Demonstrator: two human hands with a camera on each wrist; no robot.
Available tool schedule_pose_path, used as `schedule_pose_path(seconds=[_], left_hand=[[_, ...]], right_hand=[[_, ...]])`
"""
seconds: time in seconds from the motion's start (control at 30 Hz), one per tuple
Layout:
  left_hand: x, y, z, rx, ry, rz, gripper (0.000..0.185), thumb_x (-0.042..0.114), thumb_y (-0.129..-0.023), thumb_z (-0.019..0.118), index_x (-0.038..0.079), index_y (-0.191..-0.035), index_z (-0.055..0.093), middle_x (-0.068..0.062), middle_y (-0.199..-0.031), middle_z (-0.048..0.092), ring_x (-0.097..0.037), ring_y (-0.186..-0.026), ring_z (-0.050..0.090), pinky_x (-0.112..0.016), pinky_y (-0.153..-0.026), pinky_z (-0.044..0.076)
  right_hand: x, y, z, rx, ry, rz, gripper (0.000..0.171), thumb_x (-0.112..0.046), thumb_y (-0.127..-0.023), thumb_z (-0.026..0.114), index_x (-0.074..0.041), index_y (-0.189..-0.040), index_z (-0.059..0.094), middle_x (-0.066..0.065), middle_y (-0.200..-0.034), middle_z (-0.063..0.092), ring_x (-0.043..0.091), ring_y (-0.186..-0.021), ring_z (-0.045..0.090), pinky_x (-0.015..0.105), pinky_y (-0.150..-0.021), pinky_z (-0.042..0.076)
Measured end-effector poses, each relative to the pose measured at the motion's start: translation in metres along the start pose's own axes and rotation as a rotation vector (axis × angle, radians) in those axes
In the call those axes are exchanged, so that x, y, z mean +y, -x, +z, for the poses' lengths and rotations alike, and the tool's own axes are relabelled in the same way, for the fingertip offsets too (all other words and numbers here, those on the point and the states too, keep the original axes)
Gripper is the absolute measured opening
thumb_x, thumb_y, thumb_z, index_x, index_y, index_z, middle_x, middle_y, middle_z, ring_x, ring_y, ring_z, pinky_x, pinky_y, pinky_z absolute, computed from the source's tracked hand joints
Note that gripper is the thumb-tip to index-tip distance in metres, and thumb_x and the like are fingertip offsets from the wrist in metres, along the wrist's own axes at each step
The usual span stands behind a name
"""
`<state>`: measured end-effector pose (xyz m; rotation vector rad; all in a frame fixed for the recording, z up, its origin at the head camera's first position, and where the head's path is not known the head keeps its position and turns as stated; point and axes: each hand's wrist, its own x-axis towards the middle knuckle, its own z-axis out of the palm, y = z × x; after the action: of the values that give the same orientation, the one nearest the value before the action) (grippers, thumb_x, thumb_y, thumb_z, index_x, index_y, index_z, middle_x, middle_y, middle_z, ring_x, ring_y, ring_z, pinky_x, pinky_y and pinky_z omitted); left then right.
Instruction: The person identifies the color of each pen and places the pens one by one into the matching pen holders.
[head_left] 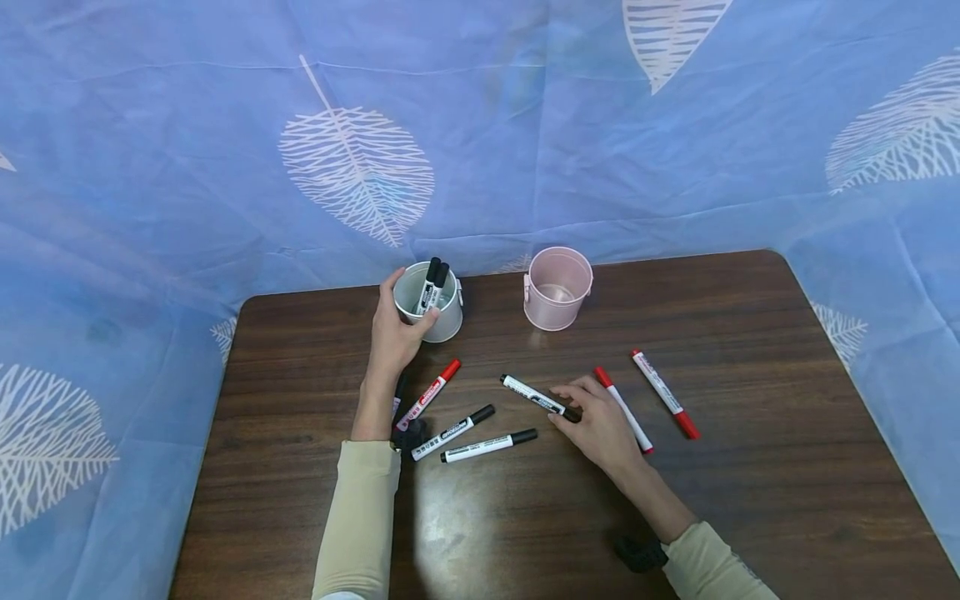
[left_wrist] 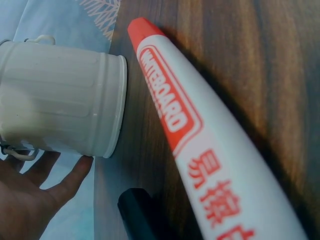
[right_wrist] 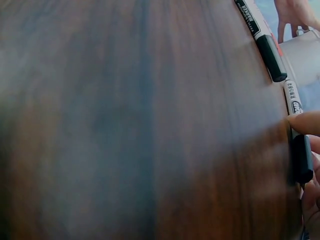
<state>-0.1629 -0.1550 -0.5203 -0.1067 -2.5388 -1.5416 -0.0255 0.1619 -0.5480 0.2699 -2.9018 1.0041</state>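
My left hand (head_left: 396, 333) grips the small pale grey-green bucket (head_left: 446, 325) at the table's back edge, thumb at the near rim and fingers round its far left side. Two black-capped markers (head_left: 432, 287) stand leaning inside it. In the left wrist view the bucket's ribbed wall (left_wrist: 55, 100) shows with fingers against it. My right hand (head_left: 596, 425) pinches a black-capped whiteboard marker (head_left: 531, 393) near its cap, between thumb and fingers. The right wrist view shows the thumb (right_wrist: 302, 121) on this marker's barrel, its black cap (right_wrist: 301, 157) beside the fingers.
A pink bucket (head_left: 551, 312) stands right of the grey-green one. Two black-capped markers (head_left: 480, 449) and a red one (head_left: 429, 394) lie left of centre; another dark cap (head_left: 400, 385) is partly hidden by my left wrist. Two red markers (head_left: 660, 385) lie to the right.
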Motion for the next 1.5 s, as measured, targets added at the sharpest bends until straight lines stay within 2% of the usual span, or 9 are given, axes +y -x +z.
schedule_pose_path(seconds=[0.17,0.33,0.53,0.67,0.8,1.07,1.23,1.5], left_hand=[[-0.001,0.000,0.000,0.006,0.002,0.003,0.084,0.032,-0.085,0.080,0.019,-0.152,0.032,-0.012,-0.144,0.049,-0.029,-0.124,0.051,-0.050,-0.101,0.042],[-0.001,0.000,0.001,0.005,0.005,0.007,0.085,0.032,-0.084,0.080,0.018,-0.153,0.031,-0.012,-0.143,0.049,-0.029,-0.124,0.051,-0.050,-0.101,0.042],[0.000,0.000,0.001,0.008,0.019,-0.001,0.084,0.031,-0.084,0.080,0.018,-0.152,0.032,-0.011,-0.143,0.049,-0.027,-0.124,0.051,-0.049,-0.102,0.041],[-0.001,0.000,0.002,0.008,0.016,-0.009,0.084,0.030,-0.085,0.079,0.020,-0.153,0.031,-0.010,-0.144,0.048,-0.026,-0.125,0.050,-0.049,-0.103,0.041],[-0.001,0.000,0.002,0.009,0.006,-0.009,0.083,0.030,-0.085,0.079,0.020,-0.152,0.031,-0.010,-0.144,0.048,-0.027,-0.126,0.050,-0.050,-0.103,0.041],[0.000,0.001,0.001,0.012,-0.008,-0.013,0.083,0.032,-0.084,0.079,0.021,-0.152,0.032,-0.010,-0.144,0.048,-0.027,-0.126,0.050,-0.050,-0.103,0.041],[0.001,0.001,0.001,0.004,-0.014,-0.025,0.083,0.034,-0.085,0.078,0.023,-0.153,0.031,-0.010,-0.144,0.048,-0.027,-0.125,0.050,-0.051,-0.102,0.041],[0.001,0.001,0.001,0.003,-0.027,-0.037,0.084,0.035,-0.085,0.078,0.024,-0.153,0.030,-0.010,-0.144,0.048,-0.029,-0.125,0.050,-0.052,-0.101,0.041]], right_hand=[[0.002,0.001,0.004,0.025,-0.007,0.004,0.025,-0.017,-0.075,0.088,-0.018,-0.097,0.077,-0.004,-0.097,0.060,0.011,-0.079,0.057,0.031,-0.066,0.050],[0.005,0.002,0.006,0.058,-0.001,-0.006,0.020,-0.017,-0.076,0.087,-0.019,-0.094,0.077,-0.005,-0.095,0.060,0.011,-0.077,0.053,0.030,-0.064,0.044],[0.006,0.003,0.008,0.108,-0.011,-0.052,0.021,-0.017,-0.076,0.087,-0.018,-0.095,0.077,-0.005,-0.094,0.064,0.013,-0.080,0.057,0.034,-0.066,0.047],[0.005,0.003,0.008,0.138,-0.030,-0.063,0.022,-0.016,-0.076,0.087,-0.017,-0.096,0.077,-0.004,-0.094,0.069,0.016,-0.086,0.063,0.038,-0.073,0.050],[0.003,0.002,0.006,0.127,-0.054,-0.019,0.023,-0.018,-0.078,0.086,-0.018,-0.099,0.077,-0.004,-0.096,0.072,0.018,-0.091,0.066,0.042,-0.078,0.052],[-0.002,0.000,0.001,0.100,-0.142,0.080,0.023,-0.017,-0.080,0.084,-0.020,-0.101,0.077,-0.001,-0.098,0.073,0.021,-0.093,0.068,0.046,-0.080,0.052],[-0.001,0.000,0.000,0.103,-0.173,0.093,0.022,-0.017,-0.081,0.083,-0.021,-0.101,0.076,-0.004,-0.099,0.073,0.018,-0.093,0.067,0.042,-0.078,0.052],[-0.002,-0.001,-0.003,0.111,-0.211,0.091,0.021,-0.017,-0.082,0.083,-0.022,-0.102,0.076,-0.006,-0.100,0.072,0.009,-0.081,0.063,0.029,-0.066,0.051]])
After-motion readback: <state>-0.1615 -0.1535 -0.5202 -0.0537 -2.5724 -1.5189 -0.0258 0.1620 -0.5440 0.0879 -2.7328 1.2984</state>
